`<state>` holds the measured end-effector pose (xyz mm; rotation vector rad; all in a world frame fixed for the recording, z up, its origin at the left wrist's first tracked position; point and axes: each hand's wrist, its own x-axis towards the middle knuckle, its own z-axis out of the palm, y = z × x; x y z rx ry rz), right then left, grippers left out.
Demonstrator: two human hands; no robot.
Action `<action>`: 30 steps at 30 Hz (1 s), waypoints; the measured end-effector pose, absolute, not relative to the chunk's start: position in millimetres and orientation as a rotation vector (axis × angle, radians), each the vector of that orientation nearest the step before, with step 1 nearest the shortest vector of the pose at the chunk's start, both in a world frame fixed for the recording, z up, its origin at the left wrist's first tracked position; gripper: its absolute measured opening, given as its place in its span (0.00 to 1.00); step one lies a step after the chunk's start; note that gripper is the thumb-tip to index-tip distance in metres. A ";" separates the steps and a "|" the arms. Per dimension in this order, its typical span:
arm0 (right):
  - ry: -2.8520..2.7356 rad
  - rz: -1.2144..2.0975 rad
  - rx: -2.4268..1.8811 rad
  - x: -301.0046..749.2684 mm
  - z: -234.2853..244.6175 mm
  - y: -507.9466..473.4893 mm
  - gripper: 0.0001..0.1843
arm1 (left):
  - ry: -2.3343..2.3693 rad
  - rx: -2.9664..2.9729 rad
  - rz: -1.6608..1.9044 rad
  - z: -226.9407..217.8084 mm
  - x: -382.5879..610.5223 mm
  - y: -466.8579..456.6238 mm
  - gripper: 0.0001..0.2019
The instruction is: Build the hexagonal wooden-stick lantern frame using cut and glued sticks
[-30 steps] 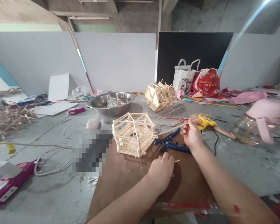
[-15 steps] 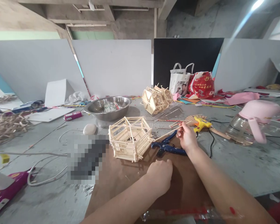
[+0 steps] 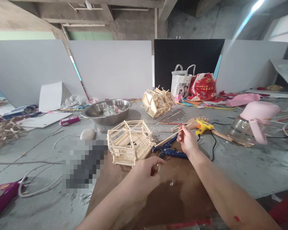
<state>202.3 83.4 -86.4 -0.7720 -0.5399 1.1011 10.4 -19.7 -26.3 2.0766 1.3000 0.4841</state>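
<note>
My right hand (image 3: 188, 140) pinches a thin wooden stick (image 3: 169, 137), which slants down and left toward the stick frame. Lower and to the left, my left hand (image 3: 147, 174) has its fingers curled in; a small pale bit shows at the fingertips, too small to name. Just beyond that hand sits a many-sided open frame built of thin wooden sticks (image 3: 131, 143), its near right side partly covered by the hand. Blue-handled pliers (image 3: 170, 150) lie between the frame and my right hand, partly under the stick. A small whitish scrap (image 3: 171, 183) lies on the brown board (image 3: 180, 204).
Behind stand a metal bowl (image 3: 105, 119) and a second stick structure (image 3: 156, 102). To the right are a yellow glue gun (image 3: 204, 126) with a black cord and a pink-lidded jug (image 3: 249, 127). Left are a white cable (image 3: 38, 191) and a purple tool (image 3: 4, 195).
My left hand has moved left and turned, showing its curled fingers and uncovering the whitish scrap. My right hand keeps the stick. The whole view has shifted slightly.
</note>
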 end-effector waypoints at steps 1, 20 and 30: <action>-0.541 1.104 -0.774 202.1 -86.1 83.1 0.13 | 1.297 2.052 0.529 -25.6 7.8 -18.2 0.23; -0.548 1.138 -0.776 201.2 -87.4 81.7 0.14 | 1.100 2.034 0.530 -29.9 21.6 -43.5 0.24; -0.578 1.191 -0.813 198.5 -88.9 79.5 0.14 | 1.255 1.848 0.876 12.5 -15.8 -4.0 0.22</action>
